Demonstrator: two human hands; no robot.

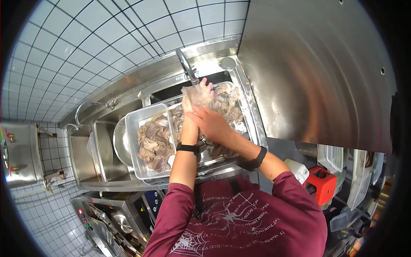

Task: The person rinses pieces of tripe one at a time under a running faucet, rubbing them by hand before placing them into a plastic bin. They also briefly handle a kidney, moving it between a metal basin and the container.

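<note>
Under the running tap (186, 64), my left hand (207, 87) has its fingers spread, with a pale, frilly sheet of what looks like tripe (188, 95) lying across it. My right hand (212, 124) crosses over from the right. Its fingers lie fairly flat over the base of my left hand, at the edge of the wet sheet. More brown-grey tripe (227, 100) fills the right-hand part of the sink beneath my hands. Beside my left forearm, a clear plastic tub (133, 147) contains a heap of tripe (155, 143).
Left of the tub are a round metal bowl (121, 143), further sink basins (112, 147) and a second tap (80, 112). A steel panel (312, 77) rises on the right. Near my right elbow stand a white jug (298, 171) and a red stool (322, 184).
</note>
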